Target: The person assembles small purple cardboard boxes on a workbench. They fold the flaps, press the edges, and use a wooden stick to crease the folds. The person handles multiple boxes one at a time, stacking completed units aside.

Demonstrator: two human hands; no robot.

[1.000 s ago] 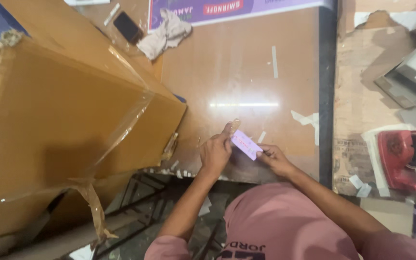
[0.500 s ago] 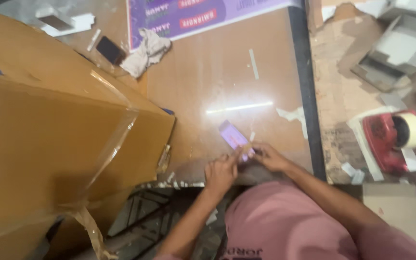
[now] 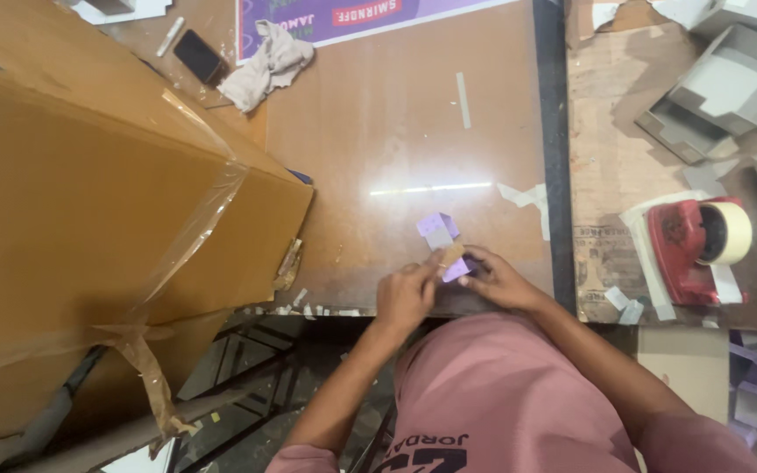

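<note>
Both hands work a small lilac card box (image 3: pixel 442 243) at the near edge of the worktop (image 3: pixel 396 149), a smooth brown board with a glossy strip of reflected light across it. The left hand (image 3: pixel 406 293) is curled, its fingertips pinching a tan strip of tape against the box's lower flap. The right hand (image 3: pixel 494 278) is closed around the box's right end from the side; its fingers hide that end, so the box's full shape is hard to make out.

A large cardboard carton (image 3: pixel 107 228), matt and creased, with loose clear tape hanging off it, crowds the left side and overhangs the worktop's edge. Between the carton and the worktop's dark right rim lies open board, crossed only by scraps of white tape.

Beyond that rim sits a red tape dispenser (image 3: pixel 694 250) on rougher board. A crumpled pale cloth (image 3: pixel 266 63) and a dark phone (image 3: pixel 200 56) lie at the far side.
</note>
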